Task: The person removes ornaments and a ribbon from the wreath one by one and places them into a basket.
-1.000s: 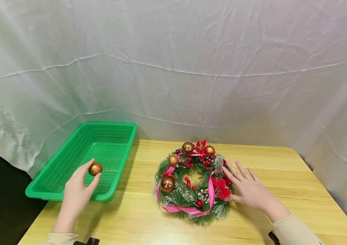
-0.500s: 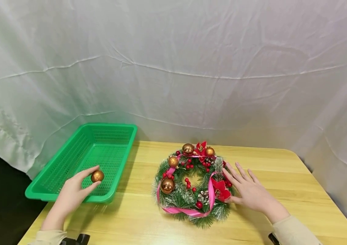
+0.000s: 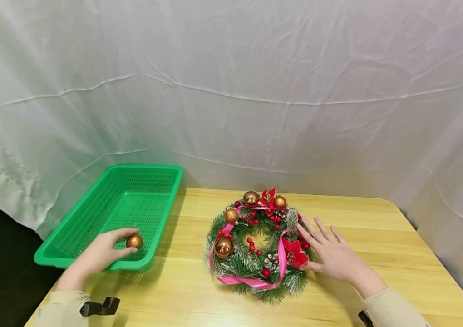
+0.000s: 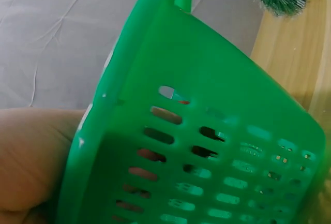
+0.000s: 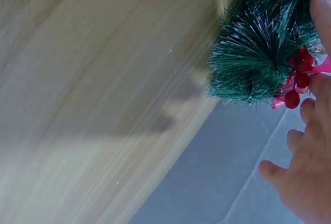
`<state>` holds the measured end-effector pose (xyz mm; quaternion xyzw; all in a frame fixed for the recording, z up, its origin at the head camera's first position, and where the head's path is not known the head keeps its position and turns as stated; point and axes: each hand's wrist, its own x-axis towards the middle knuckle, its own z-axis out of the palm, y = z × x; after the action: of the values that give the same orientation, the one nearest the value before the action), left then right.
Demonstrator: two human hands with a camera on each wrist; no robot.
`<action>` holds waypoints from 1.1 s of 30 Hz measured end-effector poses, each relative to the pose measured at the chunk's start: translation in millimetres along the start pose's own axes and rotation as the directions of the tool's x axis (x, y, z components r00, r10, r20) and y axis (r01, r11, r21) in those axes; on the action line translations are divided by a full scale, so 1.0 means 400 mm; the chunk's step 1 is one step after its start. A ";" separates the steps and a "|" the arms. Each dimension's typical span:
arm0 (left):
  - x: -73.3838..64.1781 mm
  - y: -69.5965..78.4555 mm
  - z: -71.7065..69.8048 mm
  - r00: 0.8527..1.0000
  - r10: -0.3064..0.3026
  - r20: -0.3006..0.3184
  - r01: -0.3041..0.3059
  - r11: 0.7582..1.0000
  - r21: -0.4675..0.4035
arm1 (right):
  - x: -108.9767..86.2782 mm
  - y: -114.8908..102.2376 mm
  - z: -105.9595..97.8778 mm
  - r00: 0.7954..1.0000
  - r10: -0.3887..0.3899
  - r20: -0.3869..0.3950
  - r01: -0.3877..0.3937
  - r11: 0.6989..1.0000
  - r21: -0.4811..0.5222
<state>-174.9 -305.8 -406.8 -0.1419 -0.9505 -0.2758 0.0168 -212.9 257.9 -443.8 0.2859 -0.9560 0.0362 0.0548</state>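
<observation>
My left hand (image 3: 100,254) pinches a glittery gold bauble (image 3: 135,241) between thumb and fingers, low over the front right corner of the green basket (image 3: 165,217). From the left wrist view, the basket wall (image 4: 201,69) hides most of that hand. A frosted green wreath (image 3: 239,265) lies flat on the table, decorated with a pink ribbon, red berries, red poinsettias, pine cones and several gold and bronze baubles. At its right edge rests my right hand (image 3: 335,259), fingers spread. In the right wrist view its fingertips touch the wreath's green needles and red berries.
The basket's near end overhangs the front left part of the wooden table (image 3: 190,281). A grey cloth curtain (image 3: 231,113) hangs behind the table and along its right side. Dark space (image 3: 2,254) lies at the far left.
My left hand has lowered the bauble toward the basket's floor, moving slightly down and right in the head view. The right hand and wreath stay in place.
</observation>
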 end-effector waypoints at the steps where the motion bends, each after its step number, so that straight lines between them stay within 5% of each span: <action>1: 0.002 -0.001 -0.002 1.000 0.000 0.022 0.001 1.000 -0.009 | 0.000 -0.001 -0.001 1.000 -0.002 -0.006 0.002 1.000 -0.001; 7: 0.003 -0.001 -0.006 0.997 -0.019 0.069 0.021 0.999 -0.034 | 0.001 -0.001 -0.001 1.000 -0.013 -0.021 0.013 1.000 0.005; 13: -0.001 0.007 0.001 0.995 -0.014 -0.098 0.008 0.998 -0.062 | 0.002 -0.002 -0.004 1.000 -0.004 -0.006 0.004 1.000 0.003; 20: 0.000 0.062 0.024 0.947 0.013 -0.322 -0.067 0.985 -0.156 | 0.002 -0.005 -0.007 1.000 -0.002 -0.006 0.002 1.000 -0.005; 23: 0.008 0.100 0.042 0.930 0.041 -0.365 -0.141 0.958 -0.252 | 0.001 -0.005 -0.006 1.000 0.002 -0.005 -0.002 1.000 0.003; 30: 0.033 0.197 0.104 0.905 0.148 -0.400 -0.324 0.848 -0.420 | -0.002 -0.004 -0.002 1.000 0.004 -0.005 -0.004 1.000 0.014; 33: 0.047 0.231 0.143 0.906 0.183 -0.382 -0.361 0.806 -0.470 | -0.002 -0.004 -0.001 1.000 0.006 -0.004 -0.006 1.000 0.017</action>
<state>-164.5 -195.9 -405.2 -0.2311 -0.7908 -0.5407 0.1697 -211.3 257.1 -443.6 0.2834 -0.9564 0.0452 0.0543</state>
